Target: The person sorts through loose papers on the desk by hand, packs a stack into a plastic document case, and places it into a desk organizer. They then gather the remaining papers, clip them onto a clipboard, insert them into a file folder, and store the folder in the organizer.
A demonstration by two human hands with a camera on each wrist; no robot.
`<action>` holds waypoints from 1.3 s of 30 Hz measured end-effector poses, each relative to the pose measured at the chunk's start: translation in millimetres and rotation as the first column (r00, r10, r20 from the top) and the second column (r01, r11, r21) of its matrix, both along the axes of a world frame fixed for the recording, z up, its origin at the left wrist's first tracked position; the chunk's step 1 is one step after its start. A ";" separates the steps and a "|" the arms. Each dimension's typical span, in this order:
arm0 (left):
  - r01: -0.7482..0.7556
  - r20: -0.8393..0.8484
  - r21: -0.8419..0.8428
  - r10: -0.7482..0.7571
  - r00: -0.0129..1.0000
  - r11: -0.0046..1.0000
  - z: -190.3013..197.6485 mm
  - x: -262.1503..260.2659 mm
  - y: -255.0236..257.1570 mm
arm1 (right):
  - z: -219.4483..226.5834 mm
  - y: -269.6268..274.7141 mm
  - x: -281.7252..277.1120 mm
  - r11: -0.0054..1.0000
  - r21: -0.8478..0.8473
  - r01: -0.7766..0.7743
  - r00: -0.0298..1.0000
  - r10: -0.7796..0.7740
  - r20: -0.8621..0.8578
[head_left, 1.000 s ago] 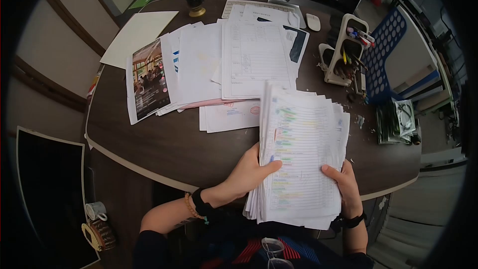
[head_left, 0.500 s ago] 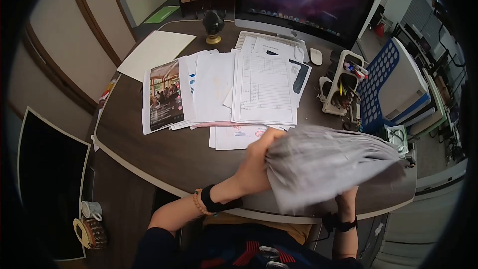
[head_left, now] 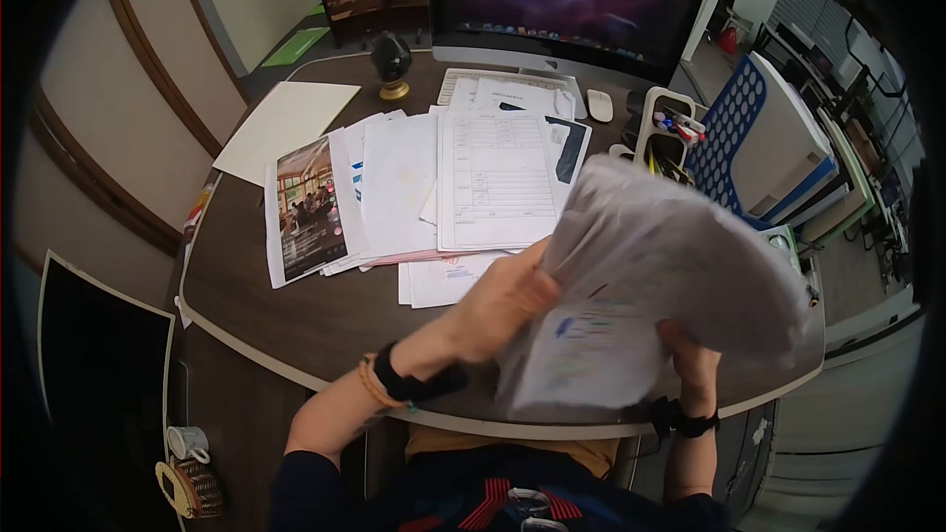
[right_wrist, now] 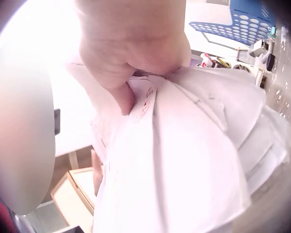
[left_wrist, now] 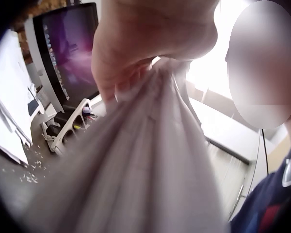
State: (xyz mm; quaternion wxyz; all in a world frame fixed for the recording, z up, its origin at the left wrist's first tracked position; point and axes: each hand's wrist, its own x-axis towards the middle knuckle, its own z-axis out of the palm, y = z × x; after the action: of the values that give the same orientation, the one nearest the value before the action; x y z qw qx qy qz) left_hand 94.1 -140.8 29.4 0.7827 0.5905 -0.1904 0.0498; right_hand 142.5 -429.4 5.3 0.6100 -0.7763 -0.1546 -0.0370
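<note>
Over the front of the desk both hands hold a thick stack of papers (head_left: 680,256), bent and blurred. Coloured highlight marks show on its lower face. My left hand (head_left: 503,305) grips the stack at its left edge, thumb toward the front. Lower on the right, my right hand (head_left: 693,363) grips it with the thumb on the face. Gathered, creased sheets (left_wrist: 145,160) run down from the left hand in the left wrist view. In the right wrist view, the sheets (right_wrist: 194,155) fan apart below the right hand, whose far fingers are hidden.
Loose documents (head_left: 503,177) and a photo print (head_left: 310,197) lie behind the hands. Farther back are a monitor (head_left: 572,0), a mouse (head_left: 599,105) and a dark ornament (head_left: 391,64). A pen organizer (head_left: 670,123) and blue file holder (head_left: 727,128) stand at right.
The stack, first held flat with its listed face up, was swung and bent rightward. Now its marked lower face shows again, while both hands keep their grip. The head view has shifted.
</note>
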 end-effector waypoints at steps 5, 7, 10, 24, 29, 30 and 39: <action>-0.266 0.211 0.935 0.234 0.949 0.235 -29.5 45.8 64.2 | -8.2 -37.5 10.1 0.828 0.541 -0.146 0.863 0.375 -0.340; -0.174 0.242 0.963 0.374 0.895 -0.207 -53.1 52.3 79.0 | -21.6 -43.2 9.2 0.796 0.596 -0.105 0.818 0.410 -0.404; 0.009 0.060 0.989 0.454 0.889 -0.147 -78.6 56.4 87.2 | -32.5 -46.0 9.1 0.791 0.606 -0.081 0.789 0.422 -0.446; 0.148 -0.011 0.985 0.828 0.561 -0.087 -82.1 38.2 166.1 | -32.8 -15.5 12.0 0.841 0.540 -0.043 0.714 0.404 -0.572; 0.214 -0.087 0.975 0.790 0.607 -0.056 -66.8 40.6 169.7 | -53.3 -20.5 18.8 0.839 0.517 -0.167 0.677 0.479 -0.559; 0.104 0.051 0.983 0.772 0.633 -0.150 -72.3 38.2 171.6 | -53.3 -21.4 17.3 0.844 0.519 -0.132 0.708 0.447 -0.548; 0.027 -0.485 -0.114 -0.080 0.871 0.993 -35.1 -21.9 -20.4 | -41.8 -1.4 23.2 0.750 0.595 -0.289 0.700 0.590 -0.403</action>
State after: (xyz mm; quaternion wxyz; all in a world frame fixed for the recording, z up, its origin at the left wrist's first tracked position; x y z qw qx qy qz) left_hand 72.1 -161.2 -5.7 0.8358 0.5372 0.0001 -0.1130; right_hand 165.7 -430.8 -36.4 0.7922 -0.5069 -0.1382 0.3104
